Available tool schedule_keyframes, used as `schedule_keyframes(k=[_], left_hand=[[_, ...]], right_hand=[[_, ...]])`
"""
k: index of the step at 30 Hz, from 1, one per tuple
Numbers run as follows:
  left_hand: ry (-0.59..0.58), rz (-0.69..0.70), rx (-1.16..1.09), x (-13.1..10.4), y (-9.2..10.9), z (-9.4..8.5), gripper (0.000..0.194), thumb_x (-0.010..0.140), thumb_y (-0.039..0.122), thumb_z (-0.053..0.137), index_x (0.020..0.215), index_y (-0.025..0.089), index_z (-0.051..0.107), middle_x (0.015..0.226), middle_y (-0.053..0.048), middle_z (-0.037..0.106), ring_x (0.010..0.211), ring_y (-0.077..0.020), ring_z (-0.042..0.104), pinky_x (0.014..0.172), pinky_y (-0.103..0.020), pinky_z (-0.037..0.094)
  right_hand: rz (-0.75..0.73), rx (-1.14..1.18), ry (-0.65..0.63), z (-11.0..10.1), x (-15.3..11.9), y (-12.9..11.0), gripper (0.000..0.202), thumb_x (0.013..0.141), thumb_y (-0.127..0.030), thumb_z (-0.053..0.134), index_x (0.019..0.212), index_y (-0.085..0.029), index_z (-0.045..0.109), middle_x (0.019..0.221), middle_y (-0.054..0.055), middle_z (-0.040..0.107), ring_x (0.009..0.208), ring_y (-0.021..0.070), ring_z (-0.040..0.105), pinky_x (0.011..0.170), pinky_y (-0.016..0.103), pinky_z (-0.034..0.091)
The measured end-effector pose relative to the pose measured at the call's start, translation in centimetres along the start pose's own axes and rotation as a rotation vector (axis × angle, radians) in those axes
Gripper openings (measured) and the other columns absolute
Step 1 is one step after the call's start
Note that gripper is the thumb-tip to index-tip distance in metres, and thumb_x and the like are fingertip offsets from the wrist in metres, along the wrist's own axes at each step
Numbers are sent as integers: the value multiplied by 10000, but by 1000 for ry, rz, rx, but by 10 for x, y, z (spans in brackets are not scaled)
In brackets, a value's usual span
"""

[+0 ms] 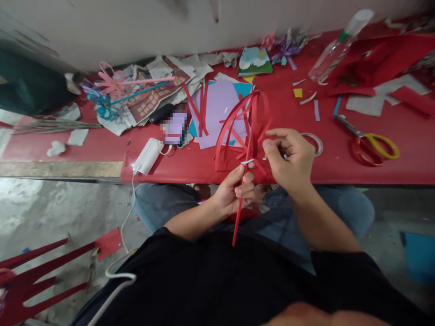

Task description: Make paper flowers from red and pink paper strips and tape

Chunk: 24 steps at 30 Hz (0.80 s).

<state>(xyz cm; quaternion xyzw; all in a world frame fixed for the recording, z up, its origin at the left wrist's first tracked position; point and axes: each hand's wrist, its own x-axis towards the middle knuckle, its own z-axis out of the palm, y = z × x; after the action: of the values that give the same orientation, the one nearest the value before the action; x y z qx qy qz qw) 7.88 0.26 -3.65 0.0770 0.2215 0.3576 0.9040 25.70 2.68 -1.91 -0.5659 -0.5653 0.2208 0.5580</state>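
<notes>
My left hand (238,188) is closed around a thin red stick (237,224), which points down toward my lap. Long red paper strips (222,133) fan out and curve from the stick's upper end. A small white strip (247,161) crosses the stick just above my left fingers. To the right, my right hand (290,156) has its fingers curled, with thumb and forefinger close together at a red strip's curved end. The exact contact there is partly hidden.
Purple paper sheets (222,104) lie behind the strips. A roll of tape (313,144), scissors (372,145) and a clear bottle (340,50) are on the right. On the left are a white power bank (148,156), its cable, and paper flowers (112,79).
</notes>
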Motion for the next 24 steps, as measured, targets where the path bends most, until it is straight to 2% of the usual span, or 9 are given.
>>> schedule_keyframes(k=[4, 7, 10, 13, 16, 20, 24], left_hand=[[-40, 172, 145, 9, -1, -7, 270, 1015, 423, 847, 1103, 174, 791, 721, 46, 660, 437, -32, 486, 445, -171, 430], [-1, 252, 284, 18, 3, -16, 356, 968, 481, 892, 1095, 167, 783, 732, 23, 720, 493, -79, 619, 496, -200, 514], [42, 295, 414, 25, 9, -23, 391, 954, 517, 903, 1051, 162, 771, 719, 10, 740, 542, -95, 681, 540, -191, 537], [62, 338, 459, 28, 13, -28, 408, 946, 536, 906, 1049, 167, 768, 725, 5, 760, 554, -91, 696, 556, -179, 539], [89, 360, 469, 31, 14, -32, 408, 930, 534, 920, 1028, 174, 755, 720, 5, 766, 562, -92, 701, 577, -181, 558], [132, 418, 506, 36, 15, -35, 390, 921, 515, 920, 972, 178, 728, 737, 5, 755, 616, -89, 698, 614, -195, 572], [146, 431, 546, 39, 13, -36, 356, 934, 491, 894, 970, 181, 723, 769, -1, 753, 647, -81, 683, 655, -212, 584]], right_hand=[[95, -26, -139, 2, 6, 22, 222, 1052, -443, 750, 1118, -246, 828, 697, -25, 682, 597, 141, 574, 609, 326, 452], [161, 27, -263, 7, 8, 36, 293, 987, -515, 811, 1059, -232, 818, 720, -11, 722, 608, 154, 611, 596, 320, 466], [178, 66, -336, 12, 8, 43, 393, 899, -597, 881, 952, -217, 791, 731, 13, 745, 622, 173, 638, 579, 316, 472], [147, 40, -327, 12, 8, 44, 365, 921, -574, 862, 882, -221, 779, 747, 25, 761, 634, 175, 646, 589, 319, 481], [76, -25, -272, 8, 7, 37, 276, 981, -484, 815, 877, -230, 782, 751, 13, 755, 619, 155, 613, 593, 318, 472], [-55, -64, -160, 2, 4, 25, 171, 1018, -400, 784, 953, -244, 813, 787, 5, 769, 625, 149, 620, 588, 314, 483], [-122, -45, -104, -1, 1, 17, 150, 1060, -395, 763, 1041, -265, 837, 823, 9, 804, 637, 158, 685, 582, 317, 519]])
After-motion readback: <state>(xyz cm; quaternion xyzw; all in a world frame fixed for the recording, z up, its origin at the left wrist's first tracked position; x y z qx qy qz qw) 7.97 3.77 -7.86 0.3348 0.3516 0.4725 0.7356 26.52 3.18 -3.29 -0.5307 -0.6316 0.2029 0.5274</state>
